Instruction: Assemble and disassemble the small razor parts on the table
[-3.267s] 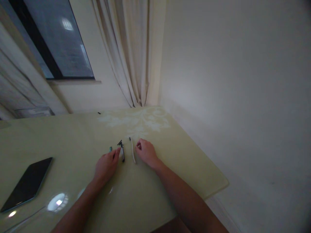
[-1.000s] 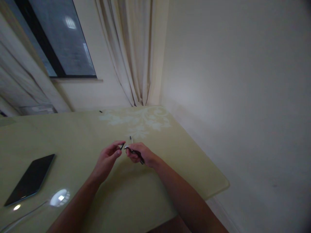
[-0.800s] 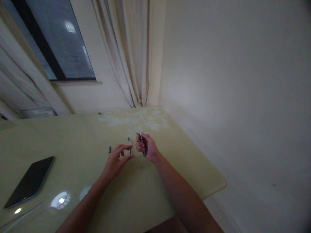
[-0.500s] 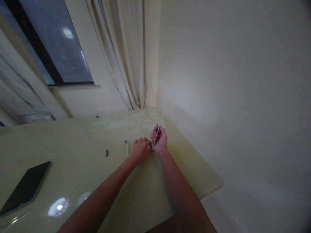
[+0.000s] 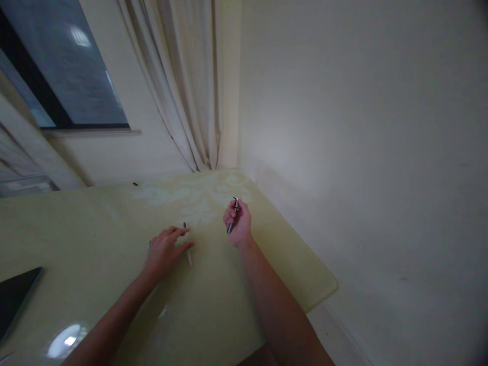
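My right hand [image 5: 239, 222] is closed around a slim dark, shiny pen-like object [image 5: 233, 216] with a small clip-like piece at its top end, held tilted above the table. To its left, my left hand [image 5: 164, 254] has thumb and fingers apart, with nothing seen between them. Just beyond its fingertips a thin white stick-like item [image 5: 189, 258] with a dark end lies on the table, partly behind the hand. The edge of a small dark object [image 5: 149, 244] shows behind my left hand.
The pale yellow-green table [image 5: 213, 315] has its right edge beside a bare wall. A black flat device [image 5: 17, 300] lies at the left. Near the back edge is a tiny dark piece [image 5: 135, 184]. Curtains [image 5: 183, 91] hang behind, beside a window.
My left hand has moved left, away from my right hand, and opened; the small dark piece at its fingertips is no longer seen there. The view has shifted slightly right.
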{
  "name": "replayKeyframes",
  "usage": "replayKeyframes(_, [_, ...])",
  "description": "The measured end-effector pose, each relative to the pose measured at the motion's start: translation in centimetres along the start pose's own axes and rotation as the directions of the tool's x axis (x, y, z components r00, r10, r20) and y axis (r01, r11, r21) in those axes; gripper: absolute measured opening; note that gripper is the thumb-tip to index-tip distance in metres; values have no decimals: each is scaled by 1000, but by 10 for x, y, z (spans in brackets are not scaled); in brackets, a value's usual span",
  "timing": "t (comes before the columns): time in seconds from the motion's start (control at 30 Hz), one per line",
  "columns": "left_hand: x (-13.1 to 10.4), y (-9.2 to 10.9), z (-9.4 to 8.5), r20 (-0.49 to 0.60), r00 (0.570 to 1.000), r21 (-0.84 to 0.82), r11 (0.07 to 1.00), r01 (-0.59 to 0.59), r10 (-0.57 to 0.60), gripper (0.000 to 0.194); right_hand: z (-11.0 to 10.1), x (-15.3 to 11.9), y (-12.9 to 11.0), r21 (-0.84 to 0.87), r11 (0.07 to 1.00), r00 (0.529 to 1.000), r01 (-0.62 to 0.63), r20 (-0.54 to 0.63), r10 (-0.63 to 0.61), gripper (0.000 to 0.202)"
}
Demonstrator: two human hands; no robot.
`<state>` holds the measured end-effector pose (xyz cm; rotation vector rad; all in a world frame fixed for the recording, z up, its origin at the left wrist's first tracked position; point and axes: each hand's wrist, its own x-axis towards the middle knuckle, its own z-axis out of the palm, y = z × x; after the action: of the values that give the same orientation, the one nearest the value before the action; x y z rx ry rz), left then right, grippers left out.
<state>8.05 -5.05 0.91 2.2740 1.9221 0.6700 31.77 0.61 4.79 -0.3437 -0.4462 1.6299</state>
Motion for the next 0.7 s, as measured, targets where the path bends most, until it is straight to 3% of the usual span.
replayKeyframes(0.13, [-28, -68, -26, -26, 960, 149, 948, 281, -280, 69, 8, -8, 14, -90, 994, 997, -67, 38, 71, 27])
replayKeyframes(0.2, [-31, -84, -30, 11, 955, 158, 944, 291, -296, 74, 11, -12, 19, -148, 985, 993, -95, 50, 103, 29])
replayKeyframes(0.3, [-25, -92, -29, 9, 971, 76, 969, 237, -238, 60, 10, -17, 27, -233, 966, 989, -112, 65, 131, 31])
replayKeyframes(0.43, [-20, -78, -27, -117, 970, -130, 972, 197, -213, 48, 6, -21, 39, -448, 888, 989, -106, 46, 141, 34])
replayKeyframes(0.57, [-28, -34, -32, -353, 929, -386, 922, -34, -114, 49, 9, -33, 55, -687, 712, 976, -145, 20, 218, 35])
replayKeyframes(0.7, [-39, 8, -34, -391, 920, -480, 856, -193, -11, 41, 22, -52, 65, -696, 692, 917, -191, 125, 379, 39])
